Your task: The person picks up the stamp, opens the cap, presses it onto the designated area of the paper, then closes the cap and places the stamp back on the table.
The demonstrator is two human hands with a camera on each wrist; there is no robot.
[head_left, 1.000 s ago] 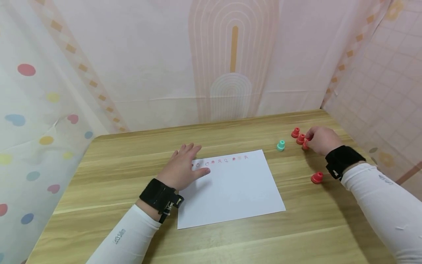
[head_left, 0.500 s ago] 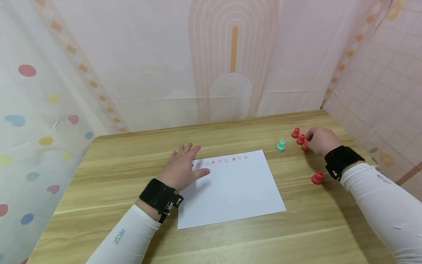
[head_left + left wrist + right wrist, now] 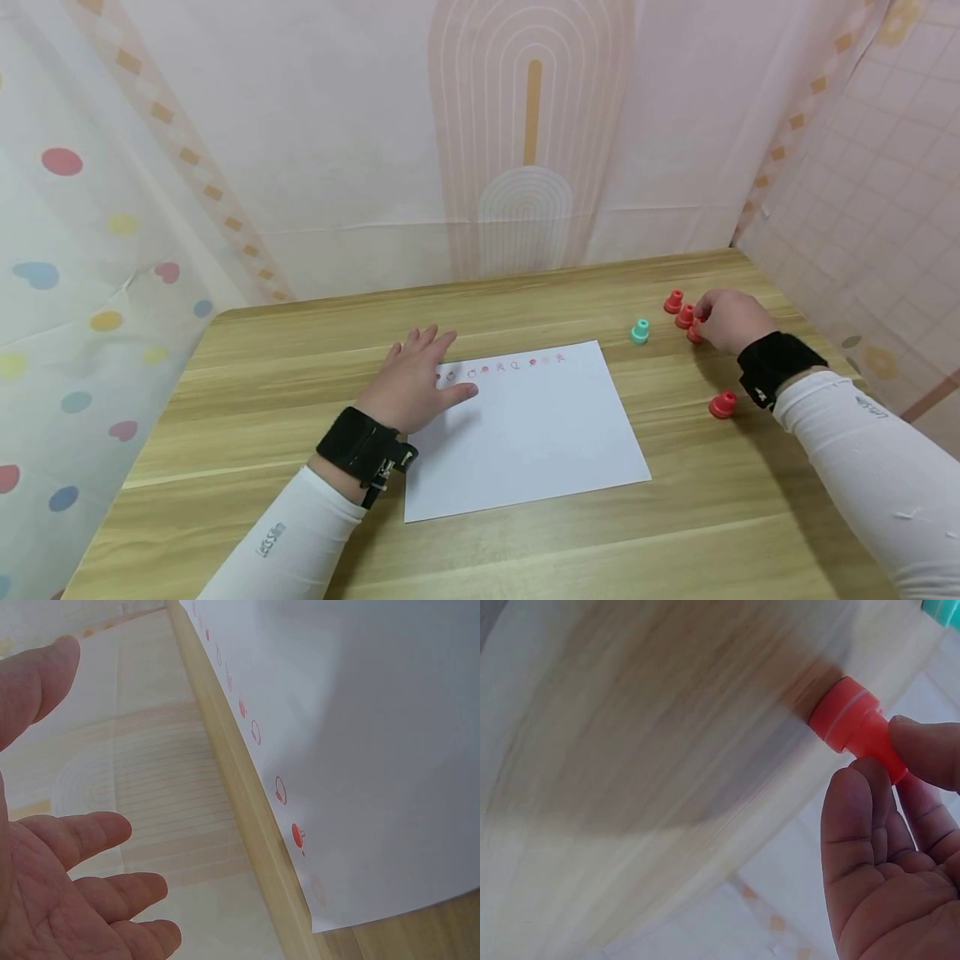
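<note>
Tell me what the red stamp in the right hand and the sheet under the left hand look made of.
Red stamp: probably moulded plastic, smooth and matte, with a lighter ring round its base. Sheet: thin white paper, flat, with small red stamped marks along one edge.

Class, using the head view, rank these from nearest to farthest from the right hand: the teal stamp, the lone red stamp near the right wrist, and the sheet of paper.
1. The lone red stamp, just on the near side of the right hand, by the wristband.
2. The teal stamp, to that hand's left.
3. The sheet of paper, farther left, under the left hand.
</note>
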